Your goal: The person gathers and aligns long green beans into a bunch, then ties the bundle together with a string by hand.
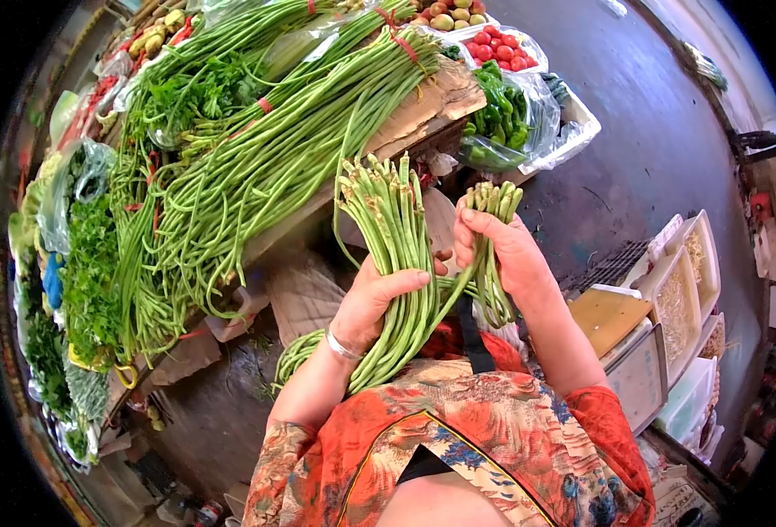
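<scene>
Clamps the left hand (369,303) around a thick bundle of long, slender green beans (392,224), with thumb across the front and most of the fingers hidden behind the stalks. Wears a silver-coloured metal bangle (342,345) at that wrist. Holds the bundle before the chest, pale stem ends up, with tails running down by the forearm and partly lost behind it. Pinches with the right hand (509,250) a smaller bunch of green beans (498,204), just beside the larger bundle, with fingertips partly out of sight. Cannot tell to which bunch the crossing tails between the hands belong. Farther out, at upper left, a broad heap of long green beans (256,180) tied with red bands (265,104), partly covering torn brown cardboard (445,95) and cut off at the top. Near the cardboard, glossy green peppers (499,110) blurred by clear plastic, and round red tomatoes (498,51) in a white container. At far left, leafy green herbs (98,272), crowded and hard to sort. At right, pale open bins (676,299) with grainy contents too small to identify.
</scene>
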The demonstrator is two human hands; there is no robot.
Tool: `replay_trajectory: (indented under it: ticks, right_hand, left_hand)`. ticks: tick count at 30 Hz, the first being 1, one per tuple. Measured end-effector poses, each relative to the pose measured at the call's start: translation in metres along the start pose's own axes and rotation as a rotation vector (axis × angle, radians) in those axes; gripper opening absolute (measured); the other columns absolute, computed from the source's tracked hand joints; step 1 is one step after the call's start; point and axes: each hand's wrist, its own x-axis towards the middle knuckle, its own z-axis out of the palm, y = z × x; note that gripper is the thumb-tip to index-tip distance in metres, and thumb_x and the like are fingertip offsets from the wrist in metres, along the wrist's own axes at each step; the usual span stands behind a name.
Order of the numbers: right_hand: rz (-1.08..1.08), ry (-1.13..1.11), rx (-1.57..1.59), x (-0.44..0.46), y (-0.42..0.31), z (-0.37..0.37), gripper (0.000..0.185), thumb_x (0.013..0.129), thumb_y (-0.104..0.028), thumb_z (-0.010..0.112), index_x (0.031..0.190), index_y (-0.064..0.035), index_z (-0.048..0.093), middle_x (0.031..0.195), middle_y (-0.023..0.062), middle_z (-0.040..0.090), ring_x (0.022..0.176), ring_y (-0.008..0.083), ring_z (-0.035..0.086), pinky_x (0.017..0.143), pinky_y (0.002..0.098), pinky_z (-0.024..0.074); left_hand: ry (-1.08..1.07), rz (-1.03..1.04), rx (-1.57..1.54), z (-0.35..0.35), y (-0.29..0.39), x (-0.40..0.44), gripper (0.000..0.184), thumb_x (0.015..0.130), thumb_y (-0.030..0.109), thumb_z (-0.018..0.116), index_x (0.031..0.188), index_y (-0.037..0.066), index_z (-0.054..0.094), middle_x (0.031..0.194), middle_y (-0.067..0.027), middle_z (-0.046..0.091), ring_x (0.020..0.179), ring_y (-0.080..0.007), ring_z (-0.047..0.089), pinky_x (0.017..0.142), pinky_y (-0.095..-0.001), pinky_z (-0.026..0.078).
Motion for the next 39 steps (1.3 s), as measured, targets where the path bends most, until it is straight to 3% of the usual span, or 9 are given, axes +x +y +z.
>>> replay_trajectory:
  ticks: [2, 8, 13, 19, 23, 26, 32, 34, 39]
  right_hand:
    - [0.066, 0.044, -0.040, -0.001, 0.005, 0.005, 0.013, 0.087, -0.013, 0.068, 0.095, -0.0066, 0.060, 0.067, -0.0004, 0.056, 0.051, 0.0088, 0.048, 0.045, 0.0237, 0.0366]
    - [-0.002, 0.117, -0.335, 0.001, 0.007, 0.022, 0.016, 0.080, -0.013, 0.076, 0.089, -0.0071, 0.065, 0.068, -0.0039, 0.058, 0.049, 0.0047, 0.044, 0.045, 0.0209, 0.0341]
    - [0.037, 0.065, -0.331, 0.004, 0.009, 0.009, 0.017, 0.081, -0.016, 0.076, 0.088, -0.0077, 0.062, 0.063, -0.0044, 0.054, 0.045, 0.0052, 0.044, 0.042, 0.0211, 0.0342]
    - [-0.007, 0.021, -0.143, -0.003, 0.004, 0.008, 0.016, 0.088, -0.012, 0.061, 0.103, -0.0091, 0.056, 0.082, 0.0055, 0.061, 0.049, 0.0055, 0.045, 0.044, 0.0188, 0.0365]
    - [-0.029, 0.050, -0.099, -0.007, -0.004, 0.015, 0.013, 0.088, -0.011, 0.059, 0.100, -0.0085, 0.055, 0.074, 0.0042, 0.059, 0.048, 0.0053, 0.044, 0.043, 0.0183, 0.0368]
    - [-0.303, 0.048, -0.246, -0.010, -0.033, 0.024, 0.013, 0.088, -0.015, 0.059, 0.097, -0.0072, 0.052, 0.066, -0.0030, 0.050, 0.047, 0.0041, 0.042, 0.041, 0.0179, 0.0358]
    - [-0.455, -0.141, 0.160, -0.029, -0.111, -0.006, 0.013, 0.089, -0.014, 0.058, 0.097, -0.0041, 0.053, 0.065, -0.0038, 0.042, 0.046, 0.0029, 0.034, 0.042, 0.0179, 0.0308]
    - [-0.454, -0.093, 0.135, -0.026, -0.106, -0.005, 0.017, 0.088, -0.011, 0.059, 0.101, -0.0021, 0.053, 0.066, -0.0035, 0.045, 0.047, 0.0031, 0.037, 0.041, 0.0187, 0.0304]
    - [-0.096, 0.062, -0.097, 0.006, -0.039, -0.004, 0.019, 0.084, -0.009, 0.067, 0.101, -0.0010, 0.063, 0.066, -0.0024, 0.053, 0.053, 0.0071, 0.052, 0.048, 0.0200, 0.0425]
  left_hand:
    - [-0.001, -0.013, 0.017, 0.000, 0.001, -0.002, 0.046, 0.079, 0.003, 0.068, 0.122, 0.000, 0.052, 0.106, -0.0118, 0.065, 0.093, -0.0194, 0.064, 0.081, -0.0316, 0.054]
    - [-0.002, 0.041, 0.166, 0.010, 0.003, -0.004, 0.044, 0.080, 0.001, 0.067, 0.122, 0.001, 0.051, 0.103, -0.0096, 0.065, 0.096, -0.0183, 0.063, 0.082, -0.0314, 0.054]
    - [-0.025, 0.062, 0.135, 0.012, 0.007, -0.006, 0.040, 0.081, 0.002, 0.066, 0.119, 0.000, 0.054, 0.099, -0.0095, 0.065, 0.088, -0.0197, 0.065, 0.078, -0.0322, 0.055]
    - [0.023, 0.025, -0.004, -0.003, 0.005, -0.001, 0.046, 0.080, 0.002, 0.066, 0.123, 0.001, 0.049, 0.097, -0.0096, 0.066, 0.082, -0.0194, 0.066, 0.073, -0.0312, 0.055]
    - [0.031, 0.014, -0.007, 0.002, 0.011, -0.003, 0.048, 0.076, -0.001, 0.066, 0.122, 0.000, 0.052, 0.096, -0.0093, 0.066, 0.081, -0.0195, 0.066, 0.074, -0.0314, 0.055]
    - [0.009, 0.014, -0.003, -0.003, 0.014, -0.002, 0.053, 0.074, 0.005, 0.068, 0.123, 0.000, 0.050, 0.091, -0.0106, 0.064, 0.075, -0.0209, 0.063, 0.067, -0.0303, 0.053]
    - [-0.177, 0.088, -0.074, -0.018, 0.026, -0.007, 0.055, 0.073, 0.008, 0.072, 0.122, -0.001, 0.048, 0.089, -0.0125, 0.063, 0.074, -0.0223, 0.063, 0.066, -0.0326, 0.052]
    - [-0.197, 0.071, -0.081, -0.012, 0.021, -0.008, 0.056, 0.071, 0.009, 0.073, 0.121, -0.002, 0.049, 0.089, -0.0127, 0.063, 0.075, -0.0222, 0.062, 0.067, -0.0325, 0.051]
    - [-0.139, 0.001, -0.052, -0.002, 0.011, -0.009, 0.058, 0.070, 0.010, 0.071, 0.122, -0.001, 0.049, 0.086, -0.0131, 0.060, 0.073, -0.0236, 0.059, 0.065, -0.0333, 0.049]
